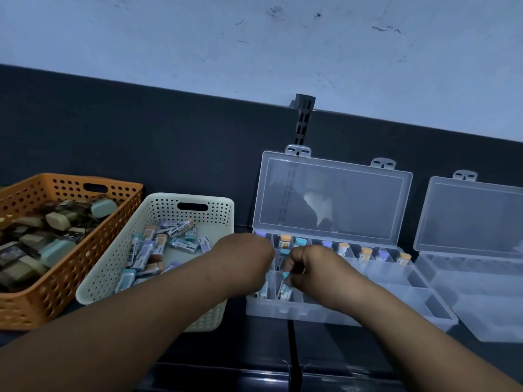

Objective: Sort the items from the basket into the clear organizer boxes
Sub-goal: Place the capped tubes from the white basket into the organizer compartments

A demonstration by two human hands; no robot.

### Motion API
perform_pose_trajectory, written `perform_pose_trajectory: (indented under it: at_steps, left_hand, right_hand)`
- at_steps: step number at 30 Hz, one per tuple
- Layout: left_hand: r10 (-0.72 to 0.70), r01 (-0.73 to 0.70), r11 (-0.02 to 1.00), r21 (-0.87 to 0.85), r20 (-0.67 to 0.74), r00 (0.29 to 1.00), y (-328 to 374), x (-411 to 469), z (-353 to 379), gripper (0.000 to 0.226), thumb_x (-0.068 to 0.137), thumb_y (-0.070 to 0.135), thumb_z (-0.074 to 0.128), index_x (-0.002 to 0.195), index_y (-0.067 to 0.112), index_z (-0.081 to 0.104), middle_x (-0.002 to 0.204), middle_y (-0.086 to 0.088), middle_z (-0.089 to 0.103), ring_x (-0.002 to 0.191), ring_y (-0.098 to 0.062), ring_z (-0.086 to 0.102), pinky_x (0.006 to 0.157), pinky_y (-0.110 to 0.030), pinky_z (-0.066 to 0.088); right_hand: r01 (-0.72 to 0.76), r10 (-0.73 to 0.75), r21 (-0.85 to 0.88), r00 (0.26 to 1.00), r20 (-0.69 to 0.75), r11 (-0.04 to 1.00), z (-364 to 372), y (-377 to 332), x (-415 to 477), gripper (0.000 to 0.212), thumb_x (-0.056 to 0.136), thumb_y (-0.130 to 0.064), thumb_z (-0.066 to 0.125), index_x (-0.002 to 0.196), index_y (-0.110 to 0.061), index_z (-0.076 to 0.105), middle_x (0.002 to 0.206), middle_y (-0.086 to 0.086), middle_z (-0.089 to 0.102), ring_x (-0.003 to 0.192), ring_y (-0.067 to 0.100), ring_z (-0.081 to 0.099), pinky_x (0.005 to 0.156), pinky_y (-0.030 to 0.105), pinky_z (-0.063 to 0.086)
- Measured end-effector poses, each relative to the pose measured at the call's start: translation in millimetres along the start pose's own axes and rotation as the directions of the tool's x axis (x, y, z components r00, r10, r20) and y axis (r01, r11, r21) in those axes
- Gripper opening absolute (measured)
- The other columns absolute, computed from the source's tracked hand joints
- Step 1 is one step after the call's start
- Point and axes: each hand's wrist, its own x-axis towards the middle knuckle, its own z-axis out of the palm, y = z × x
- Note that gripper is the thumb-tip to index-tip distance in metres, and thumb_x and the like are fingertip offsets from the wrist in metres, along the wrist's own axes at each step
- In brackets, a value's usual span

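The right hand [310,268] pinches a teal-capped tube [283,287] over the organizer box [311,312]; the left hand [243,257] hides its grip. Crowding could misfile it.

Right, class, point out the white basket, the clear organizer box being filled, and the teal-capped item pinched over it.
white basket [161,207], head view, on its far perforated wall.
clear organizer box [334,199], head view, on its raised open lid.
teal-capped item [286,275], head view, on its teal cap.

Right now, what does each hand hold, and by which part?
The right hand pinches a teal-capped item at its cap end. The left hand curls downward and out of sight, so its hold cannot be told.
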Motion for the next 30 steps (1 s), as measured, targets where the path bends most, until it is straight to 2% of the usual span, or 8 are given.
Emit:
perform_pose_trajectory:
  at_steps: [4,9,13,16,20,25,27,30]
  left_hand:
    - [0.004,-0.003,1.000,-0.021,0.024,1.000,-0.1,-2.5,-2.2,0.018,0.085,0.013,0.059,0.100,0.018,0.067,0.104,-0.001,0.065,0.095,-0.022,0.062,0.079,-0.032,0.052]
    - [0.026,-0.022,0.998,-0.065,0.059,0.998,-1.8,-1.9,-4.2,0.018,0.085,0.017,0.062,0.103,0.017,0.066,0.104,-0.001,0.065,0.097,-0.021,0.061,0.082,-0.033,0.053]
    - [0.018,-0.007,0.972,-0.234,0.043,0.999,-11.3,-4.9,-13.5,0.017,0.084,0.026,0.067,0.100,0.021,0.069,0.095,0.005,0.065,0.090,-0.016,0.060,0.078,-0.028,0.050]
    - [-0.060,0.054,0.951,-0.305,-0.010,0.998,-32.9,-9.6,-26.0,0.015,0.086,0.031,0.064,0.093,0.019,0.071,0.089,0.006,0.065,0.085,-0.016,0.062,0.078,-0.029,0.051]
    - [-0.209,0.186,0.941,-0.282,-0.056,0.976,-73.7,-18.8,-39.3,0.022,0.089,0.034,0.063,0.108,0.025,0.067,0.096,0.008,0.062,0.086,-0.014,0.063,0.076,-0.026,0.049]
    - [-0.305,0.278,0.912,-0.300,-0.045,0.951,-116.3,-35.0,-38.5,0.020,0.089,0.028,0.065,0.108,0.023,0.068,0.102,0.008,0.064,0.089,-0.011,0.058,0.078,-0.026,0.047]
    - [-0.328,0.305,0.898,-0.316,-0.019,0.945,-129.7,-43.2,-33.5,0.020,0.089,0.028,0.065,0.107,0.021,0.069,0.107,0.005,0.066,0.092,-0.012,0.060,0.082,-0.028,0.050]
    - [-0.337,0.334,0.890,-0.309,0.047,0.940,-144.3,-52.2,-23.4,0.024,0.090,0.023,0.065,0.114,0.018,0.067,0.113,0.002,0.066,0.095,-0.013,0.059,0.080,-0.024,0.048]
  right_hand:
    - [0.001,0.001,-0.037,0.998,0.062,0.999,0.8,-4.3,-5.8,0.004,0.086,-0.019,0.067,0.090,-0.021,0.065,0.092,-0.003,0.067,0.085,0.014,0.062,0.078,0.028,0.053]
    - [-0.024,0.029,-0.050,0.996,0.090,0.998,-5.9,-10.2,-9.8,0.015,0.085,-0.020,0.068,0.099,-0.022,0.065,0.099,-0.003,0.066,0.090,0.015,0.062,0.084,0.030,0.053]
    - [-0.026,0.031,-0.073,0.997,0.071,0.997,-18.0,-16.9,-9.9,0.017,0.086,-0.023,0.068,0.102,-0.025,0.062,0.097,-0.005,0.064,0.086,0.014,0.060,0.068,0.021,0.049]
    - [0.016,-0.016,-0.064,1.000,0.010,0.998,-26.2,-26.5,-4.5,0.009,0.086,-0.025,0.067,0.090,-0.026,0.059,0.089,-0.005,0.064,0.083,0.016,0.060,0.070,0.026,0.049]
    - [0.122,-0.123,-0.019,0.991,-0.058,0.992,-26.8,-55.1,9.3,0.010,0.089,-0.025,0.065,0.090,-0.016,0.062,0.089,0.004,0.066,0.080,0.023,0.062,0.073,0.033,0.051]
    - [0.247,-0.252,-0.087,0.966,-0.052,0.965,-5.0,-98.6,33.0,0.018,0.091,-0.025,0.061,0.107,-0.019,0.066,0.107,0.001,0.066,0.099,0.019,0.059,0.080,0.026,0.046]
    - [0.281,-0.284,-0.095,0.959,-0.022,0.955,6.1,-111.9,42.2,0.022,0.092,-0.024,0.060,0.111,-0.017,0.066,0.112,0.002,0.066,0.103,0.021,0.059,0.084,0.028,0.048]
    - [0.319,-0.317,-0.121,0.948,0.036,0.940,22.6,-126.9,57.0,0.025,0.092,-0.025,0.059,0.115,-0.016,0.065,0.115,0.004,0.065,0.106,0.023,0.058,0.088,0.033,0.049]
